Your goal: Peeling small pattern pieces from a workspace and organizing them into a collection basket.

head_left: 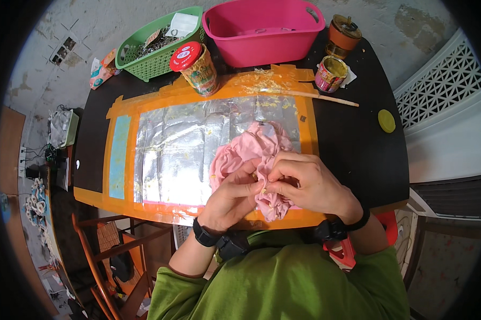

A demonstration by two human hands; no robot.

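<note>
A crumpled pink cloth lies bunched over the near right part of a silver foil sheet. My left hand pinches a fold of it from the left, thumb on top. From the right, my right hand grips the same fold between thumb and bent fingers, close to the left thumb. Small yellowish bits stick to the cloth near my fingertips; what they are I cannot make out. Part of the cloth hangs below my hands toward the table's front edge.
Orange tape frames the foil on the dark table. Behind it stand a green basket, a pink tub, a red-lidded container, an open tin and a brown jar. A wooden stick and yellow-green lid lie right.
</note>
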